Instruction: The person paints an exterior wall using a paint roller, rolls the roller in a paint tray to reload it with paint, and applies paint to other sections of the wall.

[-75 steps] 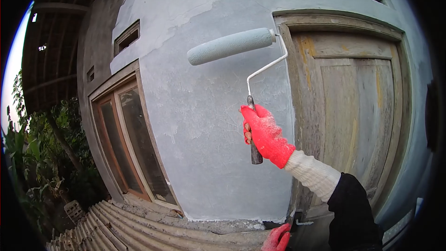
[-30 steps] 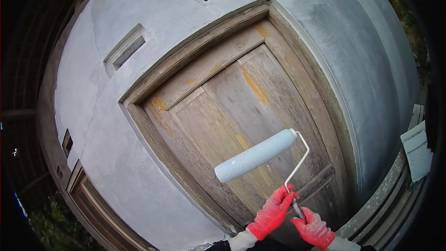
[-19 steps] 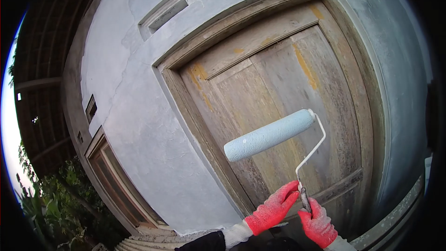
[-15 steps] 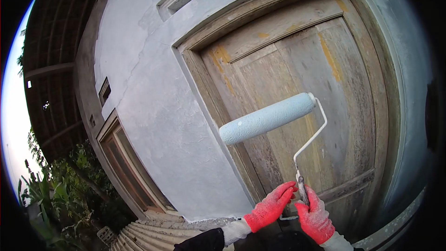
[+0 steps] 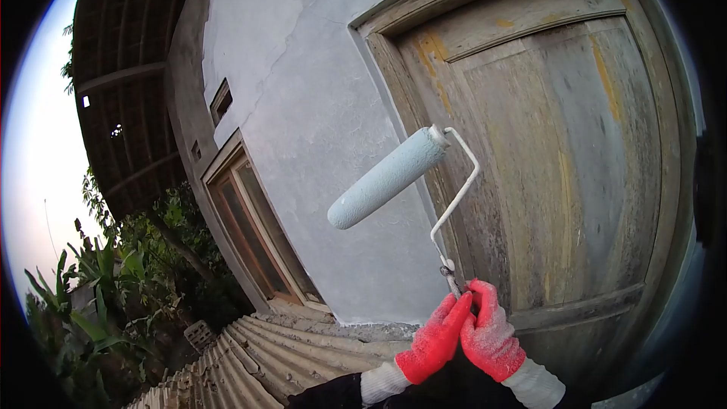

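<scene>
A paint roller (image 5: 390,178) with a pale blue, paint-coated sleeve is raised in front of the wall, tilted with its frame end higher. Its bent white frame (image 5: 463,189) runs down to a paint-stained handle, mostly hidden by the gloves. My left hand (image 5: 433,342), in a red-coated glove, is closed against the handle from the left. From the right, my right hand (image 5: 491,339), in a matching glove, wraps the handle's lower part. The two hands touch each other. Behind the roller stands the pale painted wall (image 5: 303,121).
A weathered wooden door (image 5: 560,144) in its frame fills the right side. Farther left are a wooden window (image 5: 254,227) and a corrugated sheet surface (image 5: 250,356) below it. Plants (image 5: 113,303) grow at the far left under a dark roof overhang (image 5: 125,53).
The roller has moved left from before the door to mostly before the wall and tilted more steeply. My left hand has closed onto the handle beside my right. The view has turned left.
</scene>
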The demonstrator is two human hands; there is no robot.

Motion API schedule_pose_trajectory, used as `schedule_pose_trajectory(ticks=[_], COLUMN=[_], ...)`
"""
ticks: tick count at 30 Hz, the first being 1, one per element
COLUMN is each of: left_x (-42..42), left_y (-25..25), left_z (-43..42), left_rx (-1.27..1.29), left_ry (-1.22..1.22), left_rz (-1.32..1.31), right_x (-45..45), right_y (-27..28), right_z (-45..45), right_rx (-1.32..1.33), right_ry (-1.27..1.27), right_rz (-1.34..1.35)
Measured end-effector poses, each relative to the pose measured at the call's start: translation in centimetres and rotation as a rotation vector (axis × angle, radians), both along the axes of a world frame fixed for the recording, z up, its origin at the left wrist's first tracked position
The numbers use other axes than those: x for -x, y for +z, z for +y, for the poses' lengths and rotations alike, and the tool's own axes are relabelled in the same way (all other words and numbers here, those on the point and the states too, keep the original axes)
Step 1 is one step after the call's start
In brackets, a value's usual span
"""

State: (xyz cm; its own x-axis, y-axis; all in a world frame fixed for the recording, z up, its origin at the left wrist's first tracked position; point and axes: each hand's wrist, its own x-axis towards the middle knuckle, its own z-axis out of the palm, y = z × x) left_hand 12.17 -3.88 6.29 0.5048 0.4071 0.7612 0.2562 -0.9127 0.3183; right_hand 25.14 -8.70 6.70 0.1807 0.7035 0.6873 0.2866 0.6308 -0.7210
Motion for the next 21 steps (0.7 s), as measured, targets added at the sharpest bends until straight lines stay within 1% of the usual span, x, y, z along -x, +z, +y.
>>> schedule_pose_trajectory(ticks=[1, 3, 5, 7, 9, 11, 12, 13, 14, 15, 16, 17, 19, 20, 21], left_x=[-0.8, -2.4, -4.3, -5.5, -6.7, -7.8, -8.2, -8.7, -9.2, -9.6, -9.8, -9.8, -9.2, -9.0, -8.6], left_y=[1.0, 3.1, 2.9, 2.6, 2.2, 2.1, 2.2, 2.4, 2.6, 2.6, 2.4, 1.3, -1.8, -1.4, -0.4], left_z=[-0.8, -2.3, -2.6, -3.2, -3.6, -4.3, -4.5, -4.5, -4.5, -4.6, -4.5, -3.7, -1.7, -1.8, -2.1], left_rx=[0.238, 0.711, 1.021, 1.019, 1.004, 1.021, 1.032, 1.036, 1.038, 1.006, 0.978, 0.989, 0.907, 0.924, 1.028], left_ry=[-0.034, -0.030, -0.131, -0.108, -0.108, -0.075, -0.051, -0.030, -0.031, 0.026, 0.082, 0.080, -0.127, -0.126, -0.055], left_rz=[0.016, 0.003, -0.359, -0.341, -0.319, -0.312, -0.273, -0.233, -0.232, -0.150, -0.069, -0.074, -0.083, -0.088, 0.043], right_x=[-0.3, -1.1, -2.2, -3.7, -5.0, -6.0, -6.1, -6.6, -7.1, -7.4, -7.6, -7.7, -7.6, -7.4, -7.2], right_y=[-0.4, -1.0, -1.1, -1.2, -1.2, -1.4, -2.1, -2.2, -2.2, -2.3, -3.2, -4.6, -5.6, -5.4, -5.5], right_z=[-0.2, -0.6, -1.5, -2.0, -2.9, -3.6, -3.3, -3.5, -3.7, -3.8, -3.4, -2.9, -2.9, -3.5, -3.9], right_rx=[0.015, -0.118, -0.071, -0.114, -0.063, 0.101, 0.027, 0.031, 0.083, 0.139, 0.150, 0.120, 0.110, 0.216, 0.324], right_ry=[0.018, 0.047, 0.063, 0.140, 0.154, 0.139, 0.134, 0.134, 0.071, 0.010, 0.011, 0.014, 0.025, 0.036, 0.046], right_rz=[0.010, -0.011, 0.009, 0.027, 0.048, 0.076, 0.121, 0.121, 0.044, -0.036, -0.040, -0.023, -0.008, 0.034, 0.076])
